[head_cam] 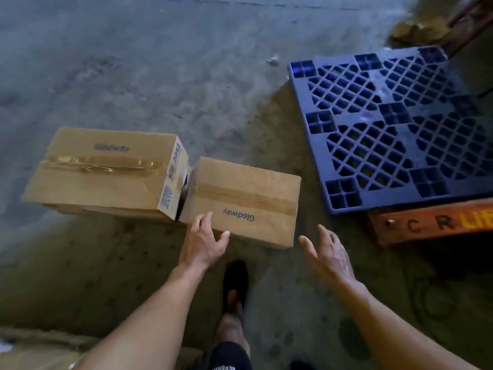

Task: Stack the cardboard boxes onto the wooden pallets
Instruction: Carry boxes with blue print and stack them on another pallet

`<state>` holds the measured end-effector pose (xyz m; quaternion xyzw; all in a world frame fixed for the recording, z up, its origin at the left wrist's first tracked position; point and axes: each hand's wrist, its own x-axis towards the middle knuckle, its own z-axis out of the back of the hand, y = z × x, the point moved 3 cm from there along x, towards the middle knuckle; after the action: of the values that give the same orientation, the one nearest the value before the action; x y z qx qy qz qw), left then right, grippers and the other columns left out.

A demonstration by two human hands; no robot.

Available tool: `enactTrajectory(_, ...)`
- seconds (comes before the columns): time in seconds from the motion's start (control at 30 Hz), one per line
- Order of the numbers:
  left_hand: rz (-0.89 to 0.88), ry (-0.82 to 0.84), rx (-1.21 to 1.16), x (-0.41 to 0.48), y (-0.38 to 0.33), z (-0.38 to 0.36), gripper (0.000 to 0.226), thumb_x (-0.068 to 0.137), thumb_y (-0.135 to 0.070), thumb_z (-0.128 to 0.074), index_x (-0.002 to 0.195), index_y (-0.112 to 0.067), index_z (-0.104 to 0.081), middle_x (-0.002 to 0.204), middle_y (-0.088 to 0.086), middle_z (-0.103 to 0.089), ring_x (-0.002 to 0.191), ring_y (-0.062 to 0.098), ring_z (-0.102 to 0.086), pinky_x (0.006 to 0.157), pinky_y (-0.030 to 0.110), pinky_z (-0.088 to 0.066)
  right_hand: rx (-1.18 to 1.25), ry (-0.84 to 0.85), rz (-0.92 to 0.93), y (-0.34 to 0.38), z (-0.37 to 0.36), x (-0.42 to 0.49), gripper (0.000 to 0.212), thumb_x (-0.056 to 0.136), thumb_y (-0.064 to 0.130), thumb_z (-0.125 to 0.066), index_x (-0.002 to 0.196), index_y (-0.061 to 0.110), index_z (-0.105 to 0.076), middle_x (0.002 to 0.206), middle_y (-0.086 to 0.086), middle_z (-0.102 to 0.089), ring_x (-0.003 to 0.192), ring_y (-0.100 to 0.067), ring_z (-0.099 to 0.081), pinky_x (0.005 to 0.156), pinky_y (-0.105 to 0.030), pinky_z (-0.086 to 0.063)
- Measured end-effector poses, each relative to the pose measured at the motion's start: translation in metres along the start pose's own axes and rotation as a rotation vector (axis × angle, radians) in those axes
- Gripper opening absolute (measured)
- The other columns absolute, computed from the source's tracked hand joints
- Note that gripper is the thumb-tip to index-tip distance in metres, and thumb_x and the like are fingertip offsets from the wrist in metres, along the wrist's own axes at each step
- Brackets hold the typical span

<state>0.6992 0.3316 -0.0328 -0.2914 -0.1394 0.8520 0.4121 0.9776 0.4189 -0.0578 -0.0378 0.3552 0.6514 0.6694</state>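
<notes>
Two taped cardboard boxes printed "Glodway" lie side by side on the concrete floor. The nearer, lower box (245, 201) is in the middle; the taller box (104, 169) sits at its left, touching it. My left hand (204, 241) is spread open at the near left corner of the lower box, fingertips on its edge. My right hand (326, 249) hovers open just right of that box, apart from it. A blue plastic grid pallet (394, 134) lies at the right with nothing on it.
An orange metal beam (426, 222) lettered "C R" runs under the pallet's near edge. My foot in a black sandal (234, 284) stands between my arms. More cardboard (40, 351) shows at the bottom left. Brown debris (418, 30) lies at the far right.
</notes>
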Motion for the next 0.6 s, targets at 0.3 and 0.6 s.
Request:
enactTrajectory(0.3,0.22,0.172,0.103,0.173,0.116,-0.086,0.087,0.09,-0.042,-0.067,0.155,-0.005,-0.024,0.161,0.013,-0.024,0.144,0.03,-0.032,0.115,0.039,-0.031,-0.065,0.15,-0.292,-0.023,-0.124,0.12,0.086,0.091,0.072,-0.04,0.157,0.02,-0.021,0.161,-0.009,-0.028,0.146,-0.027,-0.031,0.116,-0.043,-0.03)
enactTrajectory(0.6,0.409,0.091,0.176,0.239,0.191,-0.139,0.134,0.066,-0.06,-0.082,0.157,-0.001,-0.004,0.158,0.024,-0.013,0.144,0.043,-0.017,0.117,0.05,-0.025,-0.013,0.246,-0.476,-0.043,-0.187,0.193,0.101,0.084,0.074,-0.053,0.154,0.008,-0.023,0.158,-0.014,-0.035,0.142,-0.033,-0.037,0.116,-0.043,-0.033)
